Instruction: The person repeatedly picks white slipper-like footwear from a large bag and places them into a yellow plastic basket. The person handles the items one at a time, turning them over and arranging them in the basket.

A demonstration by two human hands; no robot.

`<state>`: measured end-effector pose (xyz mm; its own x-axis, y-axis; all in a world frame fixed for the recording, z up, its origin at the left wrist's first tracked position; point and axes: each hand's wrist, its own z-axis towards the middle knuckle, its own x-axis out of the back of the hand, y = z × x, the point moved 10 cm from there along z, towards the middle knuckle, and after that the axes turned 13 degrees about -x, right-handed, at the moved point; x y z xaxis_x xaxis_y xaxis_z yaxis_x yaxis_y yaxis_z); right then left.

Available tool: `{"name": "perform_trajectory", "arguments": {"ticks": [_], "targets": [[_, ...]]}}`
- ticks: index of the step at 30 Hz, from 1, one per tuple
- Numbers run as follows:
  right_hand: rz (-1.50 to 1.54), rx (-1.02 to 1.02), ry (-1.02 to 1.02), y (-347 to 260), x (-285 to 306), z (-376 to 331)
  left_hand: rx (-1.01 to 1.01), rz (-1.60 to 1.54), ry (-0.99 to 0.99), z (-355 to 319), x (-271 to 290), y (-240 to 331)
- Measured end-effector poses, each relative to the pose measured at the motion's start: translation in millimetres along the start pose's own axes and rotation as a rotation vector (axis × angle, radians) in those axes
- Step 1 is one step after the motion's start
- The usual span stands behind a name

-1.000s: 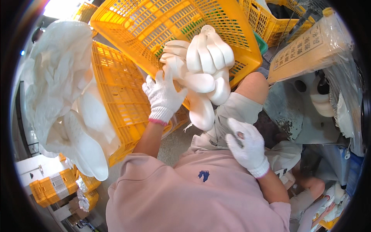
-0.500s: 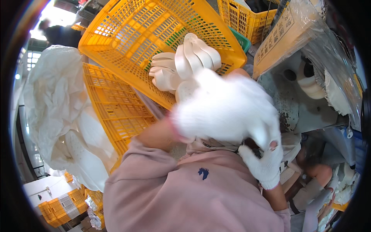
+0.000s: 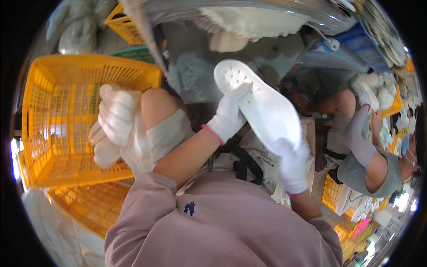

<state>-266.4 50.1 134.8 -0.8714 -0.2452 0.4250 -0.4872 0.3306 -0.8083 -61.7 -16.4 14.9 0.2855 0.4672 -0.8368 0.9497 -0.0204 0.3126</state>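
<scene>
The view had swung since the earlier frames: the yellow crate [image 3: 38, 133], formerly at upper centre, now stood at the left. One second before, the left hand [image 3: 230, 113] had been at the stacked insoles [image 3: 116, 111] by the crate and the right hand [image 3: 294, 167] had shown nothing in it; half a second before, the left crossed the lap in a blur. At inspection, a white insole [image 3: 269, 109] was up between the two gloved hands, in front of the torso, its perforated end pointing to the upper left. The left hand grasped its left edge, thumb over the face near the holes. The right hand met the lower end; motion blur prevented telling whether its fingers were clenched there. The stack remained well to the left, beside the bare knee [image 3: 159, 107].
</scene>
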Motion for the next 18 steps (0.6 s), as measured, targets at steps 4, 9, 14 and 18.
{"name": "perform_trajectory", "arguments": {"ticks": [4,9,14,18], "targets": [[-0.019,0.124,0.250,-45,-13,-21,-0.056,0.084,-0.100,38,-53,-25],[0.150,0.210,0.233,-110,-9,61,-0.078,0.017,-0.156,111,-61,-14],[-0.595,0.844,0.407,-149,-37,136,-0.100,0.779,0.221,147,25,77],[-0.646,0.833,0.444,-152,-49,189,-0.224,1.910,-0.144,88,8,154]]}}
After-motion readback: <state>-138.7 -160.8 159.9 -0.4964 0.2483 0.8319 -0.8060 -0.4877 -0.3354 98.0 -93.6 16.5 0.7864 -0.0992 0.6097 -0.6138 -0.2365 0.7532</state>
